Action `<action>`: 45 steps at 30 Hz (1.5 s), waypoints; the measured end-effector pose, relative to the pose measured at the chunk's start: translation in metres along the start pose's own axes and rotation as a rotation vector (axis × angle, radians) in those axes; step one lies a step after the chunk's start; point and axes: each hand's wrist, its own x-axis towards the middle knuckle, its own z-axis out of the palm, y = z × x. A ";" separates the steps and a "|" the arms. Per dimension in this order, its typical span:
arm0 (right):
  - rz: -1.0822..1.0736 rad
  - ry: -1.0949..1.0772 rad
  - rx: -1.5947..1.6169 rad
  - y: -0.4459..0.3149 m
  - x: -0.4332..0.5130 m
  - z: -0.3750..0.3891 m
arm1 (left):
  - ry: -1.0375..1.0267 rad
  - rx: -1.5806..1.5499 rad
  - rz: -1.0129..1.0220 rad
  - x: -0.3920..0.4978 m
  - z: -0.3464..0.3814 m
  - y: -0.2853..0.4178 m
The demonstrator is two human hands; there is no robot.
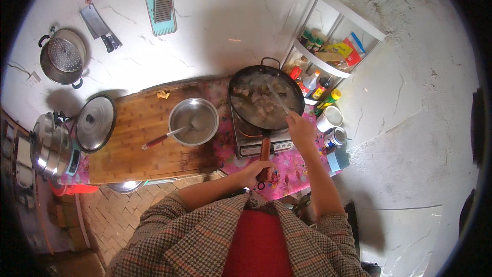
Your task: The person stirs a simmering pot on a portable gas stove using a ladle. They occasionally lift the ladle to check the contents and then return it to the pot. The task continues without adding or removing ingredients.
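Note:
A black wok full of cloudy liquid and meat pieces sits on a portable gas stove. My left hand grips the wok's wooden handle near its end. Over the wok's right rim, my right hand holds a metal utensil; its far end dips into the liquid, so its shape is hidden. Left of the wok, a metal bowl of cloudy liquid holds a ladle with a red handle.
Under the bowl lies a wooden board, with a ginger piece at its back. A lid and a steamer pot stand left. Right of the stove are a white container, jars and a corner shelf of bottles.

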 end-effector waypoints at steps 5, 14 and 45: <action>-0.173 0.053 -0.107 0.001 -0.018 -0.018 | -0.026 0.012 -0.009 0.006 -0.007 -0.002; -0.166 0.010 -0.205 -0.010 -0.045 0.013 | -0.018 0.092 0.022 0.003 -0.007 -0.002; 0.548 -0.273 0.910 -0.001 -0.116 -0.014 | 0.050 0.042 -0.020 0.008 -0.007 -0.001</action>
